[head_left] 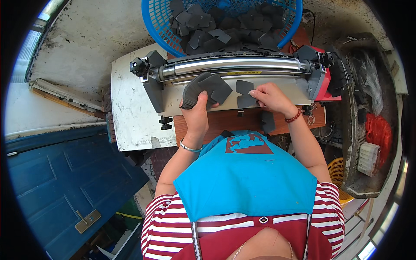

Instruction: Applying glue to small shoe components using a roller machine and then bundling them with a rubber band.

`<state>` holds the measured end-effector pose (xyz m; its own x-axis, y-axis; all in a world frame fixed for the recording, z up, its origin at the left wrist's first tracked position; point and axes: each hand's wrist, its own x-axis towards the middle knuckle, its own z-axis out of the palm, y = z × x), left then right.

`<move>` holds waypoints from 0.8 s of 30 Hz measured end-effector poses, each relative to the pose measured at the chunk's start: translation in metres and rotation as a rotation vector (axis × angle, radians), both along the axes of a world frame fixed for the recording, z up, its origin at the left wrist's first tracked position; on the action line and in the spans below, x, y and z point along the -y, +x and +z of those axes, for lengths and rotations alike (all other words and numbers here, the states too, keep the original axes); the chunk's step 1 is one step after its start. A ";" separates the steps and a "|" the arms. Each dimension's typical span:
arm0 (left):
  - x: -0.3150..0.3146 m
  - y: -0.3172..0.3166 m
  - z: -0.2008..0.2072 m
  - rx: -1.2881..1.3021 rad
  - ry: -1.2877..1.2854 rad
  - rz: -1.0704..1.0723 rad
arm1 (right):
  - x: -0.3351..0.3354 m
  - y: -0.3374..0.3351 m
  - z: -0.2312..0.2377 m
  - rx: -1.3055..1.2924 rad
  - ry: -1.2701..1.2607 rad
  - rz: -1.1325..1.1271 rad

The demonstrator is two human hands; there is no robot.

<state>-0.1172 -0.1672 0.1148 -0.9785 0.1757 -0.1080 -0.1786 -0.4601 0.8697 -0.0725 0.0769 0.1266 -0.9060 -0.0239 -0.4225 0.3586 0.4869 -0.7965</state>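
Note:
My left hand [197, 116] is wrapped round a thick, fanned stack of dark grey flat pieces [203, 90], held over the left part of a metal feed plate [290, 89]. With thumb and fingers, my right hand [272, 98] pinches the right edge of a single notched dark grey piece [245, 88] on that plate. Just beyond both hands runs the shiny steel roller [238, 66] of a bench machine. The fingers under the stack are mostly hidden.
Behind the roller stands a blue plastic basket [150, 24] of loose grey pieces [234, 37]. Black knobs [139, 66] stick out at the machine's ends. Another dark piece [268, 122] lies by the brown board's [281, 123] near edge. A red bag [377, 136] is at the right.

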 end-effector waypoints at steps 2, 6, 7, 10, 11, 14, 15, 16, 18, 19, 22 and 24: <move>-0.001 0.001 0.000 0.019 -0.001 -0.009 | -0.001 -0.010 0.001 0.062 -0.064 -0.077; -0.010 0.002 -0.002 0.018 0.019 -0.038 | 0.009 -0.022 -0.008 -0.129 0.142 -0.250; -0.012 0.002 -0.001 0.021 0.021 -0.055 | 0.011 -0.020 -0.011 -0.247 0.192 -0.238; -0.017 0.001 0.001 0.034 0.006 -0.075 | 0.026 -0.004 -0.009 -0.461 0.120 -0.150; -0.018 0.001 0.000 0.046 -0.012 -0.081 | 0.036 0.000 0.003 -0.316 -0.065 -0.152; -0.023 0.001 -0.004 0.037 0.003 -0.098 | 0.038 0.005 0.005 -0.212 -0.218 -0.087; -0.023 0.001 -0.003 0.036 0.001 -0.095 | 0.037 0.004 0.008 -0.208 -0.236 -0.122; -0.023 0.000 -0.003 0.056 0.000 -0.090 | 0.036 0.004 0.010 -0.203 -0.255 -0.157; -0.020 -0.002 -0.004 0.073 -0.002 -0.083 | 0.014 0.001 0.009 -0.036 -0.225 -0.110; -0.019 -0.003 -0.004 0.085 -0.010 -0.072 | 0.003 -0.001 0.009 0.132 -0.192 -0.066; -0.018 -0.003 -0.005 0.090 -0.010 -0.080 | -0.009 -0.007 0.001 0.026 0.211 -0.013; -0.019 -0.003 -0.006 0.084 -0.001 -0.100 | -0.004 -0.013 0.003 0.010 0.143 -0.105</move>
